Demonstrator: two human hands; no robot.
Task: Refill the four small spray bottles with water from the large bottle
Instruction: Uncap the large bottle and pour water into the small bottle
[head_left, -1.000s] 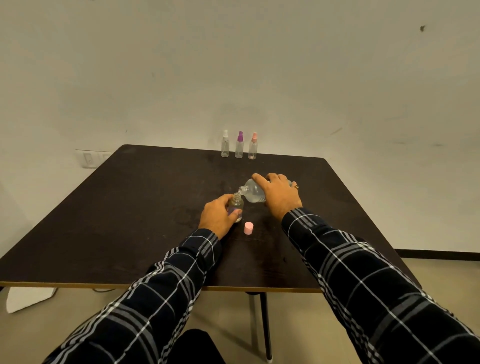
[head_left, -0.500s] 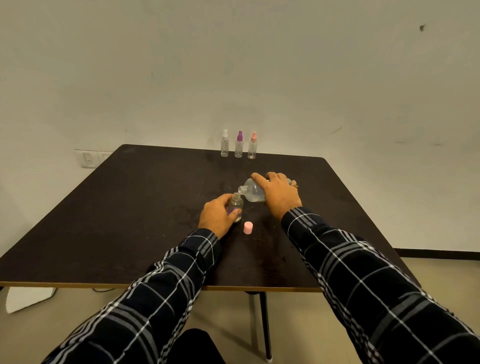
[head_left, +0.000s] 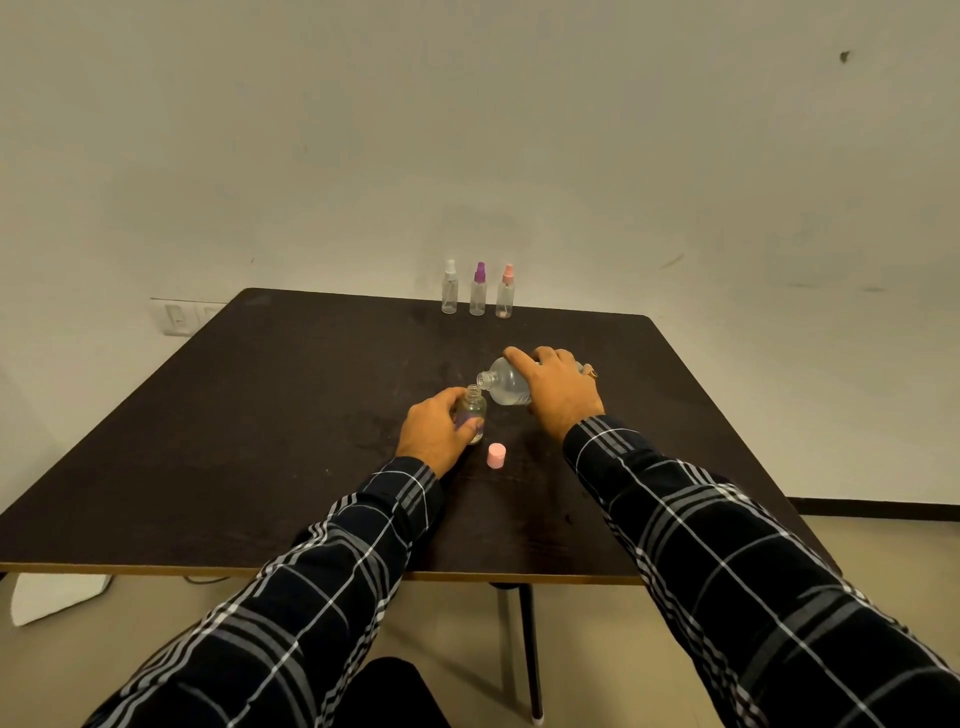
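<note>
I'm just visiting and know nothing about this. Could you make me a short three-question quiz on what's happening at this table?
1. True or false: the right hand tilts the large clear plastic bottle.
2. How many capped small spray bottles stand at the far edge of the dark wooden table?
3. What lies by the open small clear bottle that the left hand grips: A pink cap, B spoon?

Key: 1 true; 2 three; 3 A.
</note>
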